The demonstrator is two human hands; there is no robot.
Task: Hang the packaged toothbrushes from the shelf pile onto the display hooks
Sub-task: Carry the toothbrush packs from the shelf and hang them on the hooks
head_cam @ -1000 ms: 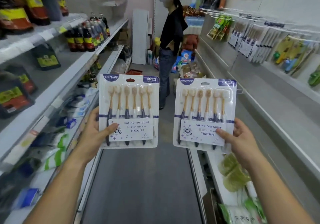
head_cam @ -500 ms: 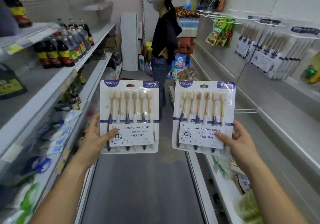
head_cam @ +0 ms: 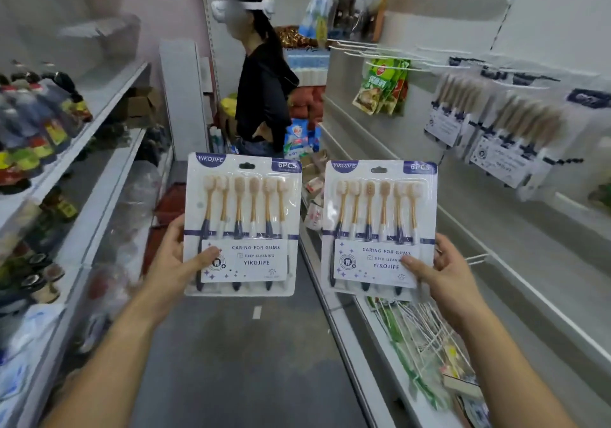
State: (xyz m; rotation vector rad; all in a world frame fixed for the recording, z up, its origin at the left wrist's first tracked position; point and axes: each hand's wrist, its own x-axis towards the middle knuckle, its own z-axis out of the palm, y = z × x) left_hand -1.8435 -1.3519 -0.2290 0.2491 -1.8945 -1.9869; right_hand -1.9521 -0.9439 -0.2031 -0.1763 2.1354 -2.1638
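Head view, shop aisle. The left hand [head_cam: 178,264] is gripping the left toothbrush pack [head_cam: 243,224] at its lower left corner, thumb lying across the printed card on the front and the other fingers hidden behind; the pack is standing upright, face toward the camera, six brushes showing under the blister. The right hand [head_cam: 444,270] is gripping the right toothbrush pack [head_cam: 380,229] at its lower right corner in the same manner, thumb on the front label and fingers curling round the right edge; this pack is also standing upright and is tilting slightly. The two packs are being held side by side over the aisle floor [head_cam: 238,355], near each other but apart, with a narrow gap between them; each has a hang slot at the top edge, and neither is touching any hook. On the right-hand wall, hung toothbrush packs [head_cam: 502,145] are dangling in rows from display hooks [head_cam: 515,77], blurred; further along, green sachets [head_cam: 383,87] are hanging from another hook. Bottles [head_cam: 39,113] are lining the shelves on the left; a standing person [head_cam: 264,97] wearing a white headset is occupying the far end of the aisle.
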